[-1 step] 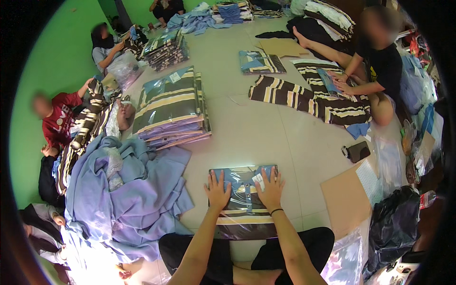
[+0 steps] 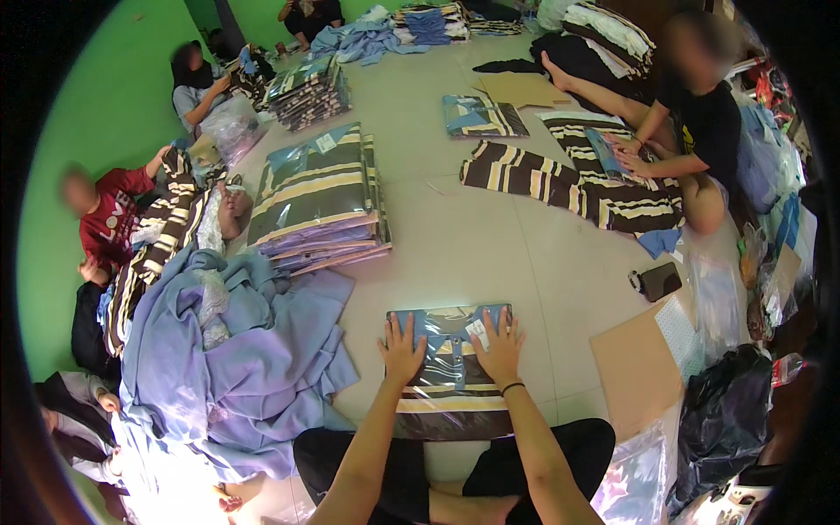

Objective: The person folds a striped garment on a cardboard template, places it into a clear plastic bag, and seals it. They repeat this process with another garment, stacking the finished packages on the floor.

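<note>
A folded striped shirt (image 2: 455, 402) in a clear plastic bag lies on the floor before my crossed legs. It has a blue collar area, a buttoned placket and brown, cream and yellow stripes. My left hand (image 2: 403, 352) rests flat on the bag's upper left part, fingers spread. On the upper right part lies my right hand (image 2: 500, 348), also flat with fingers apart, next to a small white tag (image 2: 478, 333). Both palms press on the plastic; neither hand grips anything.
Loose blue cloth (image 2: 236, 350) is heaped at my left, with bagged shirts (image 2: 315, 188) stacked beyond it. Cardboard (image 2: 636, 363), a phone (image 2: 661, 281) and a black plastic bag (image 2: 726, 420) lie at my right. A co-worker (image 2: 700, 122) presses a garment; others sit along the left.
</note>
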Tool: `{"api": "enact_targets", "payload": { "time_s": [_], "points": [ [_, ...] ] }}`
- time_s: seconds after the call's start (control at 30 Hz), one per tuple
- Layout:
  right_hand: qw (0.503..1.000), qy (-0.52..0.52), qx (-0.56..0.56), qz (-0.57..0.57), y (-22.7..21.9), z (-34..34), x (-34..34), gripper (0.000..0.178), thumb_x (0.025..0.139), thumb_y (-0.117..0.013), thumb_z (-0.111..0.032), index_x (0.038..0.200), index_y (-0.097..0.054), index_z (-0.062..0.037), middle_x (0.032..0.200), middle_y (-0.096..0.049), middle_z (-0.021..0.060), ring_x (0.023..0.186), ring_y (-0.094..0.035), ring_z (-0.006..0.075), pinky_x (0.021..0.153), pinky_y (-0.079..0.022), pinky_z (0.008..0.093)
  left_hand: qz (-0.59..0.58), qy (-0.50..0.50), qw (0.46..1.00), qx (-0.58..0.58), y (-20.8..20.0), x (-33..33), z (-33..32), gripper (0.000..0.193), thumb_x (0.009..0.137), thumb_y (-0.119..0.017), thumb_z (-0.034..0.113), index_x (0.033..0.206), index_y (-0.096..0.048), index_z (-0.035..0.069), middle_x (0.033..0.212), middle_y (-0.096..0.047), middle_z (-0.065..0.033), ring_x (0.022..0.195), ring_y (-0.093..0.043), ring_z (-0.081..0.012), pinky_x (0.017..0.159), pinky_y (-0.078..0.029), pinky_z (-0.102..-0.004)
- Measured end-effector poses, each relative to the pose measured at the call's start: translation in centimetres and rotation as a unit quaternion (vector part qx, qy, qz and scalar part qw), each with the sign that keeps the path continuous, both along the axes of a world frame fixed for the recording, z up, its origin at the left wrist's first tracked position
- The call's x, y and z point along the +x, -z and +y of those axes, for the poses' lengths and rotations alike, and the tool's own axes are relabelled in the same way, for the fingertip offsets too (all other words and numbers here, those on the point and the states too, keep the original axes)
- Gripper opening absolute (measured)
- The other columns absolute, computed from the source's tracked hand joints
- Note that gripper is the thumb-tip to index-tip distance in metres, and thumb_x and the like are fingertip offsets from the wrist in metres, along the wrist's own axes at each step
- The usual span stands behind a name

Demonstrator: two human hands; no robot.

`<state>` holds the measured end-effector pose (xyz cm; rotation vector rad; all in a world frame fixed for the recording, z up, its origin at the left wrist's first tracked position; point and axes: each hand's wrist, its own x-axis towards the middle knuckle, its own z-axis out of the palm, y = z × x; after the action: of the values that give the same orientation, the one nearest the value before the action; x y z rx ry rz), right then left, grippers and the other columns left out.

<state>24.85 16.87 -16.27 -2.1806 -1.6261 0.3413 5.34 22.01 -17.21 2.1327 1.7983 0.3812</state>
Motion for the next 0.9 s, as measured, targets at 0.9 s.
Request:
{"api": "enact_targets", "payload": {
  "time_s": [0.9],
  "points": [
    [0.665,0.120,-0.115,0.728,-14.9,-11.1,0.5,0.077,0.081,-0.028,-0.063,0.124,-0.036,-0.0004,0.121,-0.044,0.0188,0.102,-0.051,0.0314,0.083,-0.043,0.0437,-0.403,-0.040,0.914,-0.028,-20.1,-1.6,-11.2,0.023,0.072,-0.061,0.005,0.095,-0.061,0.002,0.080,-0.061,-0.0083,0.068,-0.054,-0.0129,0.064,-0.042,-0.0235]
  ]
}}
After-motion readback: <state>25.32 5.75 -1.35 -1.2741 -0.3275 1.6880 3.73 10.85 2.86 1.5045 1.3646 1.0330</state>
